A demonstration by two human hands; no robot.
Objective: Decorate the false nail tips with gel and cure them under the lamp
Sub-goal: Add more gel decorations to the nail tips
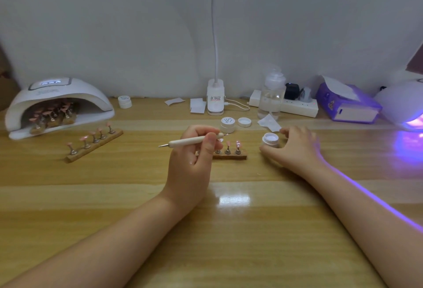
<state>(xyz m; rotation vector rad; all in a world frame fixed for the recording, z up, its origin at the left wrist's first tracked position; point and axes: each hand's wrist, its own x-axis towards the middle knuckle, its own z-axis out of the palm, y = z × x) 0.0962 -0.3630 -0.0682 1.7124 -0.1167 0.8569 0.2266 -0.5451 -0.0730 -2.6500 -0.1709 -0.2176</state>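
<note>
Decorating nail tips (233,143), midway.
Left hand (191,161) grips the pen (194,140); right hand (295,144) holds the gel jar (270,139) (other tips sit in the lamp (58,104)).

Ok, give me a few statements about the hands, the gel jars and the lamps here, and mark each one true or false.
1. The left hand holds a white dotting pen. True.
2. The right hand grips a tissue. False: its fingers curl round an open gel jar.
3. The left curing lamp has nail stands inside. True.
4. The loose white lid sits on the open jar. False: it lies on the table beside a closed jar.
</note>
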